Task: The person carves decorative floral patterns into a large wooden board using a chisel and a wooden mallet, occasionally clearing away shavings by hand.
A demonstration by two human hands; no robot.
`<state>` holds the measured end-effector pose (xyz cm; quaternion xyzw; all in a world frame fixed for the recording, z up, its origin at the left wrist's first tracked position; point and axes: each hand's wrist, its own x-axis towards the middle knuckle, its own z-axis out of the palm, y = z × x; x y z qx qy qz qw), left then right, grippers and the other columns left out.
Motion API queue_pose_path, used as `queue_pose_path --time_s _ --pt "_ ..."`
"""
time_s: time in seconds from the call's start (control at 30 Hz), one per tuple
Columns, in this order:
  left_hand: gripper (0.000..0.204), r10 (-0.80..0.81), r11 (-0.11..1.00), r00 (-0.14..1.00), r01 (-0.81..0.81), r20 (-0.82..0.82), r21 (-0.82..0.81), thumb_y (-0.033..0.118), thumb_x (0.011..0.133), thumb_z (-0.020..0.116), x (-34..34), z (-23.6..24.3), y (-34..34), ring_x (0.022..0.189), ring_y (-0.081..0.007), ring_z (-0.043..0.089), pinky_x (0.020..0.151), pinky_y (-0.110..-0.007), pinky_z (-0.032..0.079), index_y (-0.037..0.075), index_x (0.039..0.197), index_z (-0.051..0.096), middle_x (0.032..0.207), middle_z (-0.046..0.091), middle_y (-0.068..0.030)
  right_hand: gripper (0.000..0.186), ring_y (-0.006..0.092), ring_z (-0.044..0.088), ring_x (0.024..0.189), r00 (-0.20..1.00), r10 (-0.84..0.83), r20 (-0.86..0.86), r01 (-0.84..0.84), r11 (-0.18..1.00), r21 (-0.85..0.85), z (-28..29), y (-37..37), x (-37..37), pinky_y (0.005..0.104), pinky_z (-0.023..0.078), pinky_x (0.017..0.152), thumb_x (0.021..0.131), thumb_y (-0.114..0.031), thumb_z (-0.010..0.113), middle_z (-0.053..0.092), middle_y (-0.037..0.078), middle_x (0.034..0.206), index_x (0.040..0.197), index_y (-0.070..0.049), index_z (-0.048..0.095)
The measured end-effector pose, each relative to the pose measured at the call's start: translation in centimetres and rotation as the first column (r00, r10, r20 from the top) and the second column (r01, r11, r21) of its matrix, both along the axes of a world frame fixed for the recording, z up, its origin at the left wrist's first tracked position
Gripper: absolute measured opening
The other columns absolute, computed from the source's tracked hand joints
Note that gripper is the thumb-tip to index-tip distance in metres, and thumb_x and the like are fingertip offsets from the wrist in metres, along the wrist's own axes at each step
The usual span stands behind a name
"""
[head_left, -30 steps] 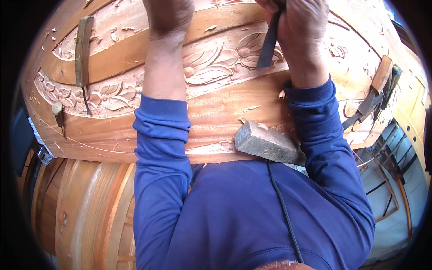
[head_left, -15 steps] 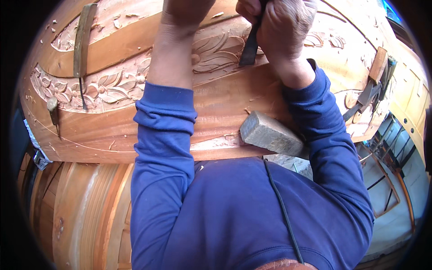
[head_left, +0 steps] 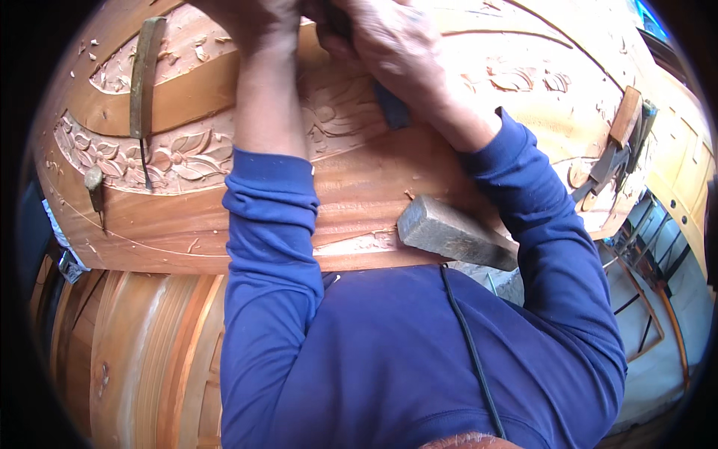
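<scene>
In the head view, the work in hand appeared to be carving: the right hand [head_left: 395,46] held a chisel [head_left: 390,107] over the flower band [head_left: 187,159] of a wooden panel [head_left: 359,191]. The blade's flat dark end showed under the right wrist, close to the band's lower border; blur and shadow kept it from being clear whether its edge touched the wood.

The next stroke seemed to call for setting that edge squarely against the border and steadying it, so that it would not slip into the petals.

The right hand was closed, its fingers curled round the chisel's dark upper part. The left hand [head_left: 262,21] was cut off by the top edge, near the right one; its fingers were out of sight, so one could not tell whether they were spread or gripping.

A block [head_left: 452,233] lay at the panel's near edge, beside the right sleeve [head_left: 535,202]. A thin tool [head_left: 143,82] lay to the left, well apart from the chisel.
</scene>
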<state>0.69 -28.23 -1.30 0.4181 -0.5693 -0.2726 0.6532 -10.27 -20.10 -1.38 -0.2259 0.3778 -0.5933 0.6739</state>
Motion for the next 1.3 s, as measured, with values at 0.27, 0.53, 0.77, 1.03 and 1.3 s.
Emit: queue_pose_path --time_s 0.27,0.53,0.77,1.03,1.3 --pt "0.052 -0.343 0.901 0.840 0.421 -0.420 0.107 0.043 0.108 0.042 -0.9 -0.1 0.7 0.085 -0.0225 0.071 0.077 -0.031 0.056 -0.003 0.119 0.063 0.099 0.071 -0.0135 0.047 0.0043 0.034 0.042 0.938 0.156 0.311 -0.150 0.988 -0.045 -0.1 -1.3 -6.3 0.0199 0.030 0.040 0.110 -0.056 0.040 0.037 -0.008 0.057 0.089 -0.014 0.048" --pt "0.063 -0.478 0.798 0.754 0.587 -0.450 0.135 0.050 0.108 0.039 -1.3 0.5 1.0 0.092 -0.0219 0.072 0.081 -0.031 0.055 -0.004 0.131 0.061 0.108 0.072 -0.0139 0.029 0.0052 0.042 0.051 0.989 -0.121 -0.085 0.129 0.987 0.095 3.2 -0.2 -3.4 0.0208 0.034 0.045 0.109 -0.045 0.053 0.051 -0.003 0.079 0.107 -0.016 0.052" --pt "0.066 -0.574 0.734 0.687 0.673 -0.446 0.093 0.050 0.109 0.039 -3.1 1.4 2.4 0.111 -0.0243 0.068 0.091 -0.034 0.054 -0.005 0.140 0.056 0.131 0.066 -0.0192 0.021 0.0029 0.039 0.050 0.964 -0.259 -0.062 0.248 0.958 -0.146 3.1 2.1 -2.0 0.0189 0.030 0.041 0.111 -0.034 0.053 0.049 -0.003 0.074 0.120 -0.014 0.054" --pt "0.043 -0.714 0.650 0.559 0.753 -0.421 -0.101 0.035 0.109 0.054 -3.3 -0.8 1.0 0.109 -0.0199 0.070 0.091 -0.032 0.057 0.000 0.130 0.067 0.125 0.070 -0.0149 0.017 0.0017 0.034 0.049 0.970 -0.226 -0.088 0.221 0.973 -0.068 2.8 1.9 -0.9 0.0195 0.027 0.041 0.111 -0.027 0.053 0.042 -0.007 0.066 0.117 -0.012 0.060" --pt "0.022 -0.417 0.902 0.857 0.432 -0.302 -0.019 0.014 0.102 0.054 -1.0 -1.5 -1.1 0.082 -0.0188 0.071 0.078 -0.032 0.058 0.000 0.094 0.067 0.088 0.070 -0.0086 0.015 0.0020 0.035 0.049 0.993 -0.112 0.028 0.111 0.992 0.060 1.8 0.9 0.8 0.0195 0.030 0.043 0.111 -0.025 0.054 0.041 -0.007 0.067 0.119 -0.014 0.061"
